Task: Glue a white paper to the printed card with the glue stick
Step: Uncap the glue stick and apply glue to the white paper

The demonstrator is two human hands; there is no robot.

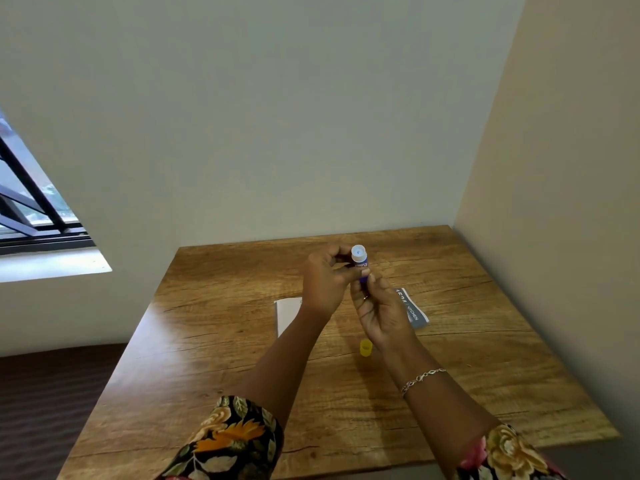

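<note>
An uncapped glue stick point(359, 260) with a white top and blue body is held upright above the table. My left hand point(325, 282) grips its upper body and my right hand point(379, 308) pinches its lower end. Its yellow cap point(366, 348) stands on the wooden table point(214, 341), just under my right wrist. A white paper point(288, 315) lies flat behind my left forearm, partly hidden by it. The printed card point(414, 311), grey with white lettering, lies to the right, half covered by my right hand.
The table fills a corner, with one wall behind it and another along its right side. A window with dark bars point(31, 209) is at the far left. A dark floor point(52, 393) lies below the table's left edge.
</note>
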